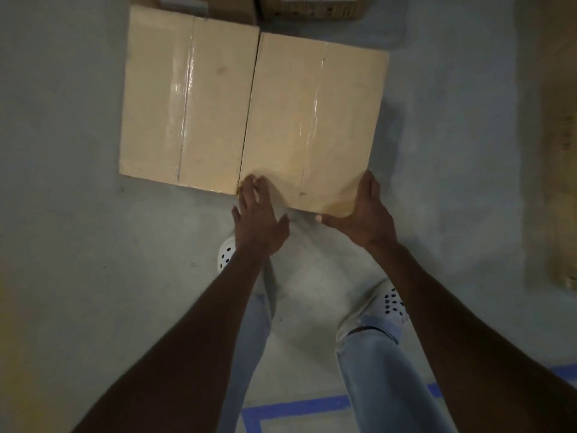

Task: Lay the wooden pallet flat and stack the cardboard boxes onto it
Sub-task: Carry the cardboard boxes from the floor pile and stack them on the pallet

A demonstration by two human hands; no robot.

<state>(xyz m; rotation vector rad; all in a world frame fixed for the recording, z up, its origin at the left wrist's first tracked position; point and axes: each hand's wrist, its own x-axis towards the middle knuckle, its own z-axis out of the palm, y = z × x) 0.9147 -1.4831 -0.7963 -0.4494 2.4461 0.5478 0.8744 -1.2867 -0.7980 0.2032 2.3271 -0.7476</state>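
From the head camera, two taped cardboard boxes sit side by side, touching along one long edge: the left box (187,101) and the right box (315,120). The left hand (259,214) lies with fingers spread on the right box's near left corner, at the seam between the boxes. The right hand (362,214) cups its near right corner, fingers up the side. Two more boxes (237,7) show at the top edge. The concrete floor (62,214) carries blue tape (293,407). No wooden pallet can be made out.

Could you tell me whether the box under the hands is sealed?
Sealed: the right box has flaps closed, with clear tape along its seam.
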